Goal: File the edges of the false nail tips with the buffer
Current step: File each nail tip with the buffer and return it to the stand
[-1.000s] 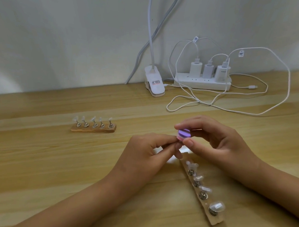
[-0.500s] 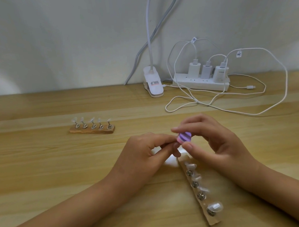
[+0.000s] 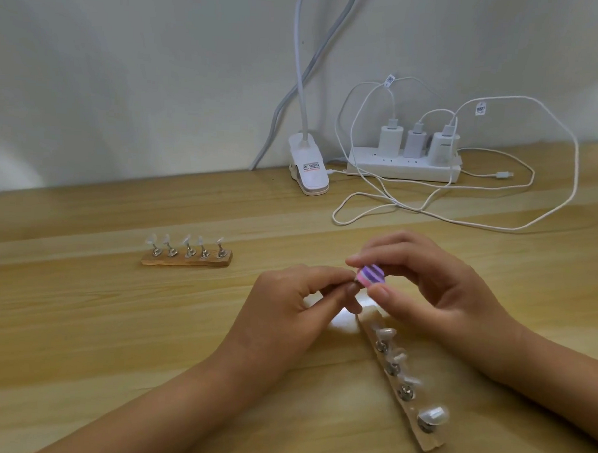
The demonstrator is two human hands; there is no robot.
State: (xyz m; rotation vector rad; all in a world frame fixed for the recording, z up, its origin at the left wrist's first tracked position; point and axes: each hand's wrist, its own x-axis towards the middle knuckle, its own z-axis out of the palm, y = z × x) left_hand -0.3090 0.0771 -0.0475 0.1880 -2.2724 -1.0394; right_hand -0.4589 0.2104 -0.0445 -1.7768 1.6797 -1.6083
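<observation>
Filing is judged to be in mid-stroke; the buffer [image 3: 371,276], a small block striped purple over pink, is pinched between thumb and forefinger of the right hand [image 3: 435,300] and set against the fingertips of the left hand [image 3: 287,308]; those fingertips are closed in a pinch on something small, taken to be a single nail tip, though it is hidden by the fingers and cannot be confirmed. Over the last second the buffer has been tipped and brought slightly down toward the left pinch; its stripes, faint before, now show plainly on the face turned to the camera; the left hand has hardly been moved. That is read as one pass along an edge, with more passes likely needed. Just below the grip, toward the person, a wooden holder strip [image 3: 428,443] lies on the table [image 3: 80,336]; four false nail tips [image 3: 435,414] are seen on its metal pegs, untouched; well to the left of the grip a second holder [image 3: 186,263] carries five more; most of the task is judged to remain.
</observation>
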